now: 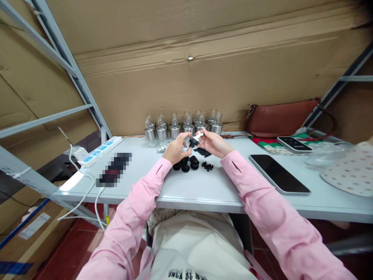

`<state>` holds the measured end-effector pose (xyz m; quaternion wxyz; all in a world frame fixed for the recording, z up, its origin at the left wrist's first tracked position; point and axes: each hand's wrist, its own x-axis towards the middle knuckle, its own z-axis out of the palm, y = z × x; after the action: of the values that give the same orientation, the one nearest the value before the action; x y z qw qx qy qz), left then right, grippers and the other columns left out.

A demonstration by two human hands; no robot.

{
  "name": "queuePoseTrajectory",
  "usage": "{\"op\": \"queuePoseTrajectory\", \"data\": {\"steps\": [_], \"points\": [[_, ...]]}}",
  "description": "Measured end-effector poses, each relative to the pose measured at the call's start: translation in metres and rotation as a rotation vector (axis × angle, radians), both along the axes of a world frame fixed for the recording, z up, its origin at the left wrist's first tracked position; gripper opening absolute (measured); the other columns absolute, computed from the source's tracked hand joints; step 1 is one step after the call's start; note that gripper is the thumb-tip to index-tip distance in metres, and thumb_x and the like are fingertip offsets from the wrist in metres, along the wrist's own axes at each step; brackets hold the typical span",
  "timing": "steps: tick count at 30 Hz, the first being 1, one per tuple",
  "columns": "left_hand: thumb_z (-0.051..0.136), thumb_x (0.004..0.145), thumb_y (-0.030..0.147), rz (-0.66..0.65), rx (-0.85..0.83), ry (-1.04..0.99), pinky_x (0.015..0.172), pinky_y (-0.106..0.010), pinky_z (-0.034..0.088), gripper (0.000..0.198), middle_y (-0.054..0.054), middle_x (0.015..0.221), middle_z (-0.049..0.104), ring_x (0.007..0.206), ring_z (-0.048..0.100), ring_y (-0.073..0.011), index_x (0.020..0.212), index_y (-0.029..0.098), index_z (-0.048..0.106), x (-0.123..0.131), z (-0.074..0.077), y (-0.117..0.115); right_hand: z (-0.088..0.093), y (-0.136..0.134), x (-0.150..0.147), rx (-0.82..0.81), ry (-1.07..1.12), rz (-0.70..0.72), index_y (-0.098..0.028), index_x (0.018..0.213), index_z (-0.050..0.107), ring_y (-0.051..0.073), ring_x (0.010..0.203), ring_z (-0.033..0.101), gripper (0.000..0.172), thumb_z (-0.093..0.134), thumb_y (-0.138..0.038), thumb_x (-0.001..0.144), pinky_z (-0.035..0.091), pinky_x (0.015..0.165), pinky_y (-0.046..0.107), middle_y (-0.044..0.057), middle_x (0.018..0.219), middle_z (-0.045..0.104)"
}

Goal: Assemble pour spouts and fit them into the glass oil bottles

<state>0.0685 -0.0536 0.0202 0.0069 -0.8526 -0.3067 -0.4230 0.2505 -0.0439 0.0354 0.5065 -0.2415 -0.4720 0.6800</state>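
Above the middle of the table, both hands meet at a black bottle stopper with a white spout (194,141). My left hand (176,149) is closed on its black lower part, with thumb and fingers around it. The fingers of my right hand (215,143) pinch the white spout, which tilts up to the right. Under my hands lie several round black caps (185,164), small black pieces (207,166) and a bunch of thin black parts (203,151). Clear or silvery small parts (162,148) lie left of my left hand, partly hidden.
Several glass bottles with metal bands (175,130) stand in rows at the back. To the left are a power strip (101,149) and a blurred dark object (114,170). A phone (278,173), a second device (294,144) and a brown bag (282,118) are at right.
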Motion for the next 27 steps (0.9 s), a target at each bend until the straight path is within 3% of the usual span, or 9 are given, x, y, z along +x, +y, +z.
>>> {"op": "queuePoseTrajectory", "data": {"steps": [5, 27], "points": [[0.051, 0.071, 0.014, -0.043, 0.062, 0.149, 0.075, -0.025, 0.047, 0.053, -0.004, 0.115, 0.054, 0.074, 0.058, -0.0117, 0.122, 0.023, 0.039, 0.0012, 0.0041, -0.0033, -0.0051, 0.0031, -0.0013, 0.006, 0.02, 0.018, -0.016, 0.075, 0.06, 0.008, 0.055, 0.049, 0.021, 0.053, -0.034, 0.084, 0.045, 0.061, 0.022, -0.001, 0.062, 0.054], [0.052, 0.068, 0.016, 0.067, 0.09, 0.225, 0.088, -0.031, 0.035, 0.037, 0.001, 0.093, 0.062, 0.069, 0.057, -0.0112, 0.104, 0.018, 0.045, 0.004, 0.0007, -0.0001, -0.0062, 0.0011, -0.0058, -0.009, -0.06, 0.018, -0.015, 0.074, 0.061, 0.008, 0.056, 0.051, 0.022, 0.055, -0.035, 0.082, 0.046, 0.061, 0.022, -0.001, 0.062, 0.055]]}}
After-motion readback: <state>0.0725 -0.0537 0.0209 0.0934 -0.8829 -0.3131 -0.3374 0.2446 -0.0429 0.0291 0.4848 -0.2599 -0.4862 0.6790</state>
